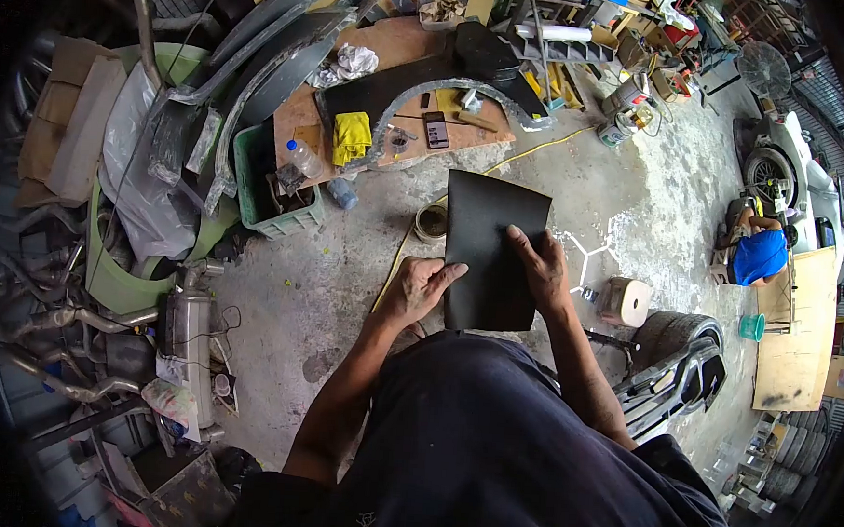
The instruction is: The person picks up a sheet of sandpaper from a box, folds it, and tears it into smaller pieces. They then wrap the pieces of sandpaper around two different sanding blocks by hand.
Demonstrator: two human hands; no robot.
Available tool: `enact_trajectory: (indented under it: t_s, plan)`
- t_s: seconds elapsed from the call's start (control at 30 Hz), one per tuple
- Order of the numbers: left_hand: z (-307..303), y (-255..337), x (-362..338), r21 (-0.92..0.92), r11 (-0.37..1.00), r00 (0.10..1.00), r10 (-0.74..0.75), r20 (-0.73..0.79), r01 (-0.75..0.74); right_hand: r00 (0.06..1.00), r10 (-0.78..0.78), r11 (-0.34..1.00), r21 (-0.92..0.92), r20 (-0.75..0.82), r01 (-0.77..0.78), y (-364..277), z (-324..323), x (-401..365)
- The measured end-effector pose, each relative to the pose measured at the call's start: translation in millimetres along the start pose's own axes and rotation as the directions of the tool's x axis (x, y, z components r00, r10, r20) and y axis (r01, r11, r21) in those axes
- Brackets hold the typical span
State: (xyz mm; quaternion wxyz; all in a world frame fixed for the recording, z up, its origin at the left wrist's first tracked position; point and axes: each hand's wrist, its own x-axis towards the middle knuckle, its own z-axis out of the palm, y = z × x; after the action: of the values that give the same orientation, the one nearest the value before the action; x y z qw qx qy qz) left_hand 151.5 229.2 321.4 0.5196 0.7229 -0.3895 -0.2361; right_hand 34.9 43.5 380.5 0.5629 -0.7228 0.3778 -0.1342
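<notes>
A matte black sheet of sandpaper (488,292) is held upright in front of my body, its top edge bowing slightly. My left hand (415,288) grips its left edge, thumb on the face towards me and fingers behind. On the right edge, my right hand (543,267) pinches it the same way, thumb pointing up. Just behind the sheet's left side, a small tub (432,222) stands on the floor. Beyond lies a black fender-like panel (384,99) with a grey-edged arch, on a wooden table (301,111).
A yellow cloth (352,138), a phone (436,130) and a bottle (303,158) are on the table. Left stand a green crate (284,224) and metal exhaust parts (186,355). Right are a stool (625,301), a tyre (674,337) and a person in blue (763,251).
</notes>
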Motion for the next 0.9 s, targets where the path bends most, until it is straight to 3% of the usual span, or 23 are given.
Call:
enact_trajectory:
  t_s: [0.1, 0.17, 0.23, 0.3, 0.43, 0.5, 0.63, 0.7, 0.83, 0.9]
  plan:
    - [-3, 8, 3, -0.077, 0.994, 0.994, -0.073, 0.077, 0.079, 1.0, -0.024, 0.997, 0.068, -0.011, 0.025, 18, -4, 7]
    - [0, 15, 1, -0.016, 0.998, 0.997, 0.065, 0.035, -0.064, 0.999, -0.039, 0.998, 0.046, -0.027, 0.04, 18, -8, 4]
    - [7, 9, -1, 0.006, 0.997, 0.996, 0.081, 0.036, -0.081, 0.998, -0.054, 0.998, 0.026, -0.036, 0.055, 17, -9, 2]
    - [10, 7, -1, -0.026, 0.999, 0.998, 0.036, 0.046, -0.035, 0.998, -0.059, 0.986, 0.155, -0.023, 0.062, 17, -8, 1]
    - [4, 11, -3, -0.08, 0.994, 0.989, -0.069, 0.13, 0.08, 0.999, 0.008, 0.995, 0.101, -0.05, -0.003, 11, -12, -2]
    - [4, 11, -4, -0.075, 0.996, 0.99, -0.031, 0.139, 0.042, 0.999, 0.009, 0.962, 0.275, -0.045, 0.004, 10, -11, -1]
    - [10, 8, -3, -0.11, 0.994, 0.995, 0.028, 0.1, -0.017, 0.997, -0.012, 0.979, 0.202, -0.076, 0.027, 16, -11, 4]
    - [6, 5, -1, -0.101, 0.988, 0.98, -0.094, 0.178, 0.113, 0.995, 0.011, 0.987, 0.163, -0.096, 0.005, 18, -11, 6]
    - [9, -10, -8, -0.183, 0.957, 0.951, -0.172, 0.258, 0.223, 0.993, 0.058, 0.985, 0.17, -0.101, -0.04, 22, -14, 12]
    - [10, 1, -9, -0.293, 0.915, 0.94, -0.197, 0.277, 0.278, 0.982, 0.169, 0.98, 0.121, -0.084, -0.158, 23, -15, 13]
